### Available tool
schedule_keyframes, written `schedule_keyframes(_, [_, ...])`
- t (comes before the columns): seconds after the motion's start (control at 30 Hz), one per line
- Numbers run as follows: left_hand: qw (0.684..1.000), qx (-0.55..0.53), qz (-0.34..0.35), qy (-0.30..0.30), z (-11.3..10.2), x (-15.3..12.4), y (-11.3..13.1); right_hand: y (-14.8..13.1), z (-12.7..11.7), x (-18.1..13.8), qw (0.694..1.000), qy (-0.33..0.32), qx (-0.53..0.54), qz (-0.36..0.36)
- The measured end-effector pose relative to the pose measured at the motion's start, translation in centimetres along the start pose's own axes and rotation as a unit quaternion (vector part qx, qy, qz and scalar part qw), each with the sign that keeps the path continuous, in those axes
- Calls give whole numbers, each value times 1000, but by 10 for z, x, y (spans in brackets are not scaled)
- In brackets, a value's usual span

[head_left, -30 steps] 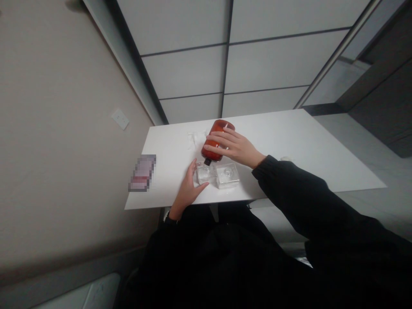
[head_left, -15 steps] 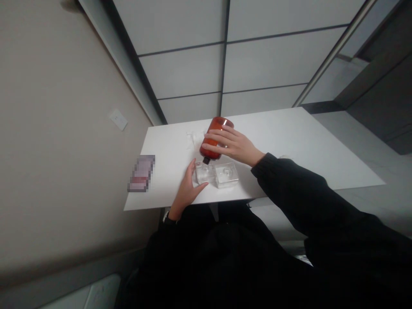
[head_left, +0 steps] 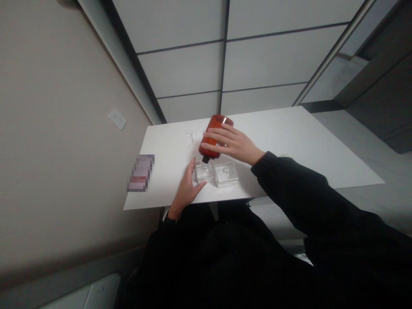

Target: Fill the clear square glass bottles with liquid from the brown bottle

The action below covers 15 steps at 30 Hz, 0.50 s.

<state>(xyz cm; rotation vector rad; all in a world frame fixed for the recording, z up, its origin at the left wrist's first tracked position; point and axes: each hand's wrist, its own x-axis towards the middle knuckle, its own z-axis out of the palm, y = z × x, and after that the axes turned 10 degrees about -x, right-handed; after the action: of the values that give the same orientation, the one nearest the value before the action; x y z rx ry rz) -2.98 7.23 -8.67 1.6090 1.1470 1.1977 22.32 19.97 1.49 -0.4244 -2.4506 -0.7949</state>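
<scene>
My right hand (head_left: 240, 146) is wrapped round an amber bottle (head_left: 210, 136) and holds it tipped, its black neck (head_left: 205, 159) pointing down. That neck is just over a clear square container (head_left: 203, 175); whether they touch, or whether anything flows out, I cannot tell. My left hand (head_left: 186, 189) grips this container from its left side, thumb at the near edge and fingers at the far edge. Close beside it on the right sits a second clear box (head_left: 226, 177) with a round shape in its top.
A white table (head_left: 283, 137) carries these things. Some clear, hard-to-make-out pieces (head_left: 190, 138) lie behind the container. Near the left edge is a blurred-out flat object (head_left: 140, 173). A wall with a socket (head_left: 117, 119) borders the left side, and white panels (head_left: 189, 73) stand behind.
The view has shifted very slightly. Both hands, the tipped bottle and the clear containers keep practically the same places.
</scene>
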Motion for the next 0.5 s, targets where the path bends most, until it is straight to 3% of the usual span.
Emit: schedule_keyframes(0.5, [1000, 13, 5, -11, 0, 0, -1, 0, 0, -2, 1000, 5, 18, -1])
